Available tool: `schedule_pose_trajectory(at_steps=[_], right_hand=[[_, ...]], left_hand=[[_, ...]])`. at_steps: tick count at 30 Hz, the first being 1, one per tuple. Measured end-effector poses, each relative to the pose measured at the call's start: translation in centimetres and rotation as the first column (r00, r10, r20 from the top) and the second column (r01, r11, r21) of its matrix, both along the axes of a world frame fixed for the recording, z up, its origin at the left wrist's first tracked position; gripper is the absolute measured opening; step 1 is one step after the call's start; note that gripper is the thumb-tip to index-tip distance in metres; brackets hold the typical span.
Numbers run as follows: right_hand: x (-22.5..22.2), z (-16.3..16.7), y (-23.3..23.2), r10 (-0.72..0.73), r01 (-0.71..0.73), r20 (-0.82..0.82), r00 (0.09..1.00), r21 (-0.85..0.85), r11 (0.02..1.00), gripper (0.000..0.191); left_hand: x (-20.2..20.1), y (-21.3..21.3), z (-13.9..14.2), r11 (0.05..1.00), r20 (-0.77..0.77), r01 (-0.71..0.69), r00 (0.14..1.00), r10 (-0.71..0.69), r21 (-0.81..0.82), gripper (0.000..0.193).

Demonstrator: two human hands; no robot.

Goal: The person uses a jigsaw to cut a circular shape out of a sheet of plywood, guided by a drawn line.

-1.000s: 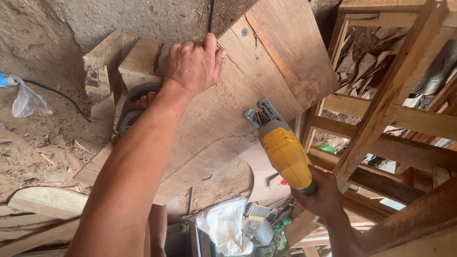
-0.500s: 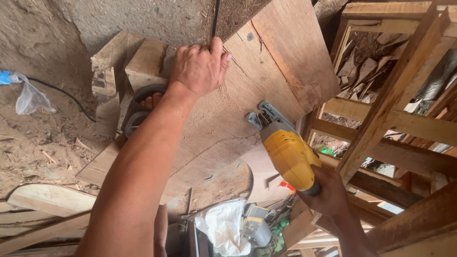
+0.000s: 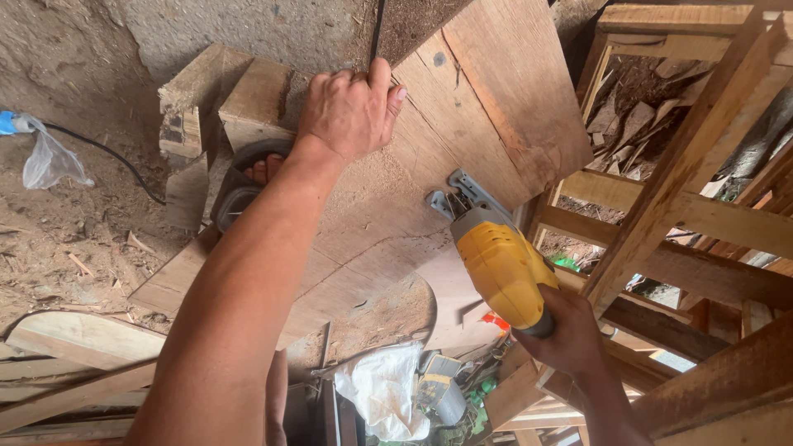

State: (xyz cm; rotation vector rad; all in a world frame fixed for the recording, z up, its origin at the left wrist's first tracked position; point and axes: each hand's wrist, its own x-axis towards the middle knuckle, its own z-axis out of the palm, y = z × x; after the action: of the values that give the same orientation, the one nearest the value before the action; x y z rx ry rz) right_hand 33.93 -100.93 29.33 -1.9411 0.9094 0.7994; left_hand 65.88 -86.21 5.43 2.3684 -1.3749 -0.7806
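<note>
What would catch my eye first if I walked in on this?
The yellow jigsaw, held by the right hand at centre right, its base on a wide wooden board. The left hand presses the board's far edge at top centre, above a curved cut.

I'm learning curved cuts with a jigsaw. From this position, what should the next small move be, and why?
Probably ease the yellow jigsaw a little further forward along the curve. Its base sits flat on the wooden board, the right hand grips the handle, and the left hand presses the board's far edge, so the board looks steadied.
</note>
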Motion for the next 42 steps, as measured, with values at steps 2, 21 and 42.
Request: schedule_pose_trajectory(at_steps=[2, 21, 42], right_hand=[[0.1, 0.0, 0.0, 0.011, -0.011, -0.015, 1.000, 0.005, 1.000, 0.040], [1.7, -0.1, -1.1, 0.121, -0.119, -0.046, 0.992, 0.032, 0.992, 0.037], [3.0, -0.4, -1.8, 0.254, -0.254, 0.000, 0.967, -0.027, 0.967, 0.038]], left_hand=[[0.0, 0.0, 0.1, 1.000, -0.018, 0.008, 1.000, -0.007, 0.027, 0.034], [0.1, 0.0, 0.0, 0.998, -0.069, 0.023, 0.997, -0.019, 0.058, 0.032], [0.3, 0.1, -0.1, 0.999, -0.026, 0.040, 0.999, -0.039, 0.027, 0.030]])
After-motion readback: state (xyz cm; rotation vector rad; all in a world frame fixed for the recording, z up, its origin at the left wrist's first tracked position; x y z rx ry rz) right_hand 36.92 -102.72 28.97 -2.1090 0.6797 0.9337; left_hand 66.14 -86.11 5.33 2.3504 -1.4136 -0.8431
